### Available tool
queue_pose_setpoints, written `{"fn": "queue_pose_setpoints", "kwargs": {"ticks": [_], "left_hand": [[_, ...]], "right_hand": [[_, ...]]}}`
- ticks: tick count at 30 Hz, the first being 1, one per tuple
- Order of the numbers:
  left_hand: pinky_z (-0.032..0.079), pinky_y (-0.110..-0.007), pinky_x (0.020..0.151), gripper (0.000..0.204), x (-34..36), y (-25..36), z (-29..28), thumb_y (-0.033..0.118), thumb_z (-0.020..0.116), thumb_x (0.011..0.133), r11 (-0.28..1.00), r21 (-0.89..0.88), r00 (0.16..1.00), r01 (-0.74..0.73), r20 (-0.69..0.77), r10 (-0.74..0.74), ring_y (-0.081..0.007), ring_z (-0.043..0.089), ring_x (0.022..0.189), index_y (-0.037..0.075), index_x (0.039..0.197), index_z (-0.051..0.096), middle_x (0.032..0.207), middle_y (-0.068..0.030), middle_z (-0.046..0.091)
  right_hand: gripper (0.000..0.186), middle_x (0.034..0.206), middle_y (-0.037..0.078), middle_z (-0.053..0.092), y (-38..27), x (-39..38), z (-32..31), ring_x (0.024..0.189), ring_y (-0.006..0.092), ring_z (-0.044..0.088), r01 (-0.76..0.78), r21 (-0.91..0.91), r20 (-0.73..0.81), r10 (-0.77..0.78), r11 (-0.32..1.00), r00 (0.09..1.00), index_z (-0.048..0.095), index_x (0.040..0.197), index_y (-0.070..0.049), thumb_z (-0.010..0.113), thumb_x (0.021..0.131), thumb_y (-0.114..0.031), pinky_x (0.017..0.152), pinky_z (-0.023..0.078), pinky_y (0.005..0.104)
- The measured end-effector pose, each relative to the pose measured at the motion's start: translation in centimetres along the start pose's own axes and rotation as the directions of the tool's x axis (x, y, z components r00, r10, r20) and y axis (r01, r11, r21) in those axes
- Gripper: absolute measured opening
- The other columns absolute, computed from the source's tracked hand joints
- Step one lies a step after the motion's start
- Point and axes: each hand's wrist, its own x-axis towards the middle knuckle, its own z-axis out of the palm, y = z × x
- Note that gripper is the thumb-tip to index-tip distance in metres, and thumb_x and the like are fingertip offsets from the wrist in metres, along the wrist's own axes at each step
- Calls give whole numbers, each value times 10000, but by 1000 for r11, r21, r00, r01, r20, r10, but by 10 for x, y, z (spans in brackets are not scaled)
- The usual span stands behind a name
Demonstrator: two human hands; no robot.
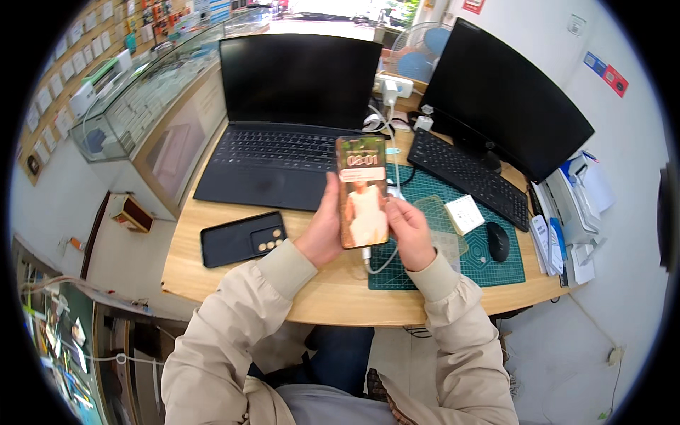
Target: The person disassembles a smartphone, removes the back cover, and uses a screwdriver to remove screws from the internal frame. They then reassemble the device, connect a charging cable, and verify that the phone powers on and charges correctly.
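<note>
A smartphone point(365, 205) with its screen lit is held upright above the desk, in front of the laptop. My left hand point(322, 230) grips its left edge, the fingers hidden behind it. On the other side, my right hand point(411, 232) is closed at the phone's right edge, thumb and fingers against it. A white charging cable point(367, 261) is plugged into the phone's bottom end and loops off to the right. To the left of my left hand lies a black phone case point(241, 239) with a cluster of round camera openings.
An open black laptop point(273, 159) stands behind the phone. Rightward are a green cutting mat point(499, 273), a small white box point(464, 214), a mouse point(498, 242), a black keyboard point(467, 173) and a monitor point(506, 99). A glass display counter point(166, 85) borders the wooden desk point(319, 304) at left.
</note>
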Motion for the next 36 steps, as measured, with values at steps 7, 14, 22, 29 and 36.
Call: {"fn": "queue_pose_setpoints", "kwargs": {"ticks": [7,14,22,29,36], "left_hand": [[467,-369,1097,597,-54,51,-3,155,682,1012,479,847,886,-231,-21,464,-210,578,1267,34,1543,440,1380,-123,607],[365,-451,1175,871,-196,120,-72,300,879,762,-442,879,962,179,-62,267,-407,443,1395,45,1500,493,1483,-218,489],[374,-438,1182,946,-149,88,-42,264,924,729,-338,940,937,37,85,339,-393,446,1391,65,1531,464,1464,-209,499],[370,-466,1169,1030,-83,48,-55,295,931,717,-310,947,926,-81,187,328,-397,443,1374,28,1555,396,1445,-212,519],[323,-488,1179,1071,-103,43,-62,334,940,691,-387,922,893,16,161,421,-382,441,1369,39,1562,390,1484,-184,490]], "right_hand": [[333,1189,79,710,-15,3,-7,1056,134,696,47,147,-96,-33,988,995,623,1271,27,491,1129,-244,922,576,284],[382,1236,79,709,-17,7,-6,1079,138,693,85,140,-147,-64,987,987,594,1355,35,489,1129,-255,941,565,288],[344,1189,75,710,-1,18,-27,1047,133,695,21,126,-127,-4,992,992,618,1307,24,483,1129,-238,913,577,286],[252,979,-32,701,-1,10,-5,797,28,629,-161,-70,17,163,984,987,652,1249,-21,583,1089,-203,685,499,190],[248,966,-3,713,3,2,5,784,42,630,-269,-240,52,289,933,956,655,1200,15,601,1078,-195,674,503,206]]}}
